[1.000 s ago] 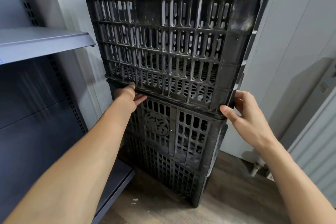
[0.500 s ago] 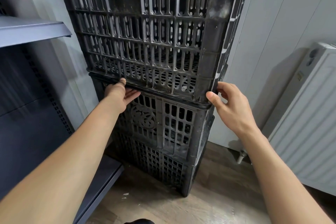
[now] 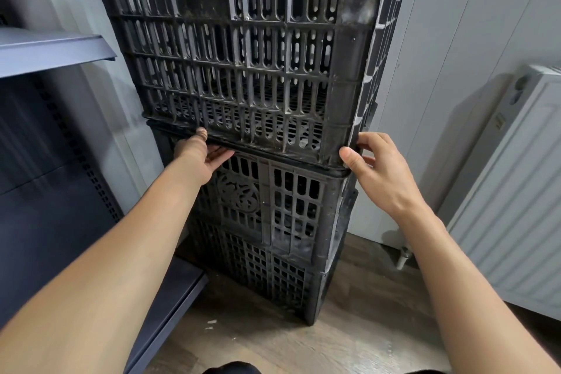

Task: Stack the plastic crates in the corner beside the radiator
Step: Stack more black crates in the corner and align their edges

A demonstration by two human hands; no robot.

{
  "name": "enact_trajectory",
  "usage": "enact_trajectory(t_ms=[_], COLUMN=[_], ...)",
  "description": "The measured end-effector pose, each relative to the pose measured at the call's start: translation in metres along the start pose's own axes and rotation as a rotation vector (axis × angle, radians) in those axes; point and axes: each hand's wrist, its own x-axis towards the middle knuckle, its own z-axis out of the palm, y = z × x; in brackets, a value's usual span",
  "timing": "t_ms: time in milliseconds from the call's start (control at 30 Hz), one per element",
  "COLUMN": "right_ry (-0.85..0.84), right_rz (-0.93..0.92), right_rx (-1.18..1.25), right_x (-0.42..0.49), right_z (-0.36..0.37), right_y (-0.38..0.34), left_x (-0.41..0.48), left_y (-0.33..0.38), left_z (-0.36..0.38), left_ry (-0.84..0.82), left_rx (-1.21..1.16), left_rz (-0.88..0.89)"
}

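- Step in hand, as I read it: seating the top crate (image 3: 243, 55) onto the stack (image 3: 273, 237) — it sits on the middle crate's rim, though whether it's fully dropped in I can't tell.
- The stack is in the corner at about 12 o'clock, with the radiator (image 3: 516, 191) off at 3 o'clock and the shelf unit (image 3: 51, 51) at 9 o'clock.
- Left hand (image 3: 200, 155) is at the seam under the top crate's front edge, thumb up against the bottom rail, fingers flat along the lower rim. Looks like bracing, not a full clamp.
- Right hand (image 3: 379, 170) wraps the top crate's near right corner, thumb on the front face, fingers round the side.
- Hands are well apart, one on each end of the front edge.
- Next move probably wants a small nudge to square the corners, then getting the left fingers out of that seam — pinch risk there.
- Room: the left side is tight against the shelf upright, the back is close to the wall, and there's an open gap between stack and radiator. The floor (image 3: 349, 343) at 6 o'clock is free for stepping back.
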Motion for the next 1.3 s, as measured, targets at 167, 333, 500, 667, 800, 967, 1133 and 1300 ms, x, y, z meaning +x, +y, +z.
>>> enact_trajectory(t_ms=[167,333,500,667,800,967,1133,1300], right_ry=[0.007,-0.008,0.018,0.075,0.075,0.074,0.12,0.163], right_rz=[-0.035,-0.062,-0.032,-0.021,0.024,-0.001,0.01,-0.013], right_rx=[-0.047,-0.097,-0.01,0.056,0.14,0.064,0.022,-0.023], right_x=[-0.004,-0.006,-0.009,-0.01,-0.014,-0.017,-0.018,-0.017], right_z=[-0.006,-0.01,-0.008,-0.001,0.004,0.006,0.015,0.019], right_y=[-0.003,-0.004,-0.007,-0.008,-0.004,-0.004,-0.01,-0.009], left_x=[-0.001,0.0,-0.001,0.0,0.004,0.007,0.012,0.009], left_y=[-0.004,-0.007,-0.009,-0.007,-0.005,-0.009,-0.004,-0.008], left_z=[0.0,-0.002,-0.004,0.002,0.006,0.002,0.002,0.0], left_ry=[0.016,0.007,-0.03,0.012,0.035,0.031,0.065,0.065], left_rx=[-0.002,-0.04,-0.053,-0.01,0.048,0.059,0.078,0.054], left_rz=[0.007,0.0,0.013,0.022,0.015,0.04,0.069,0.094])
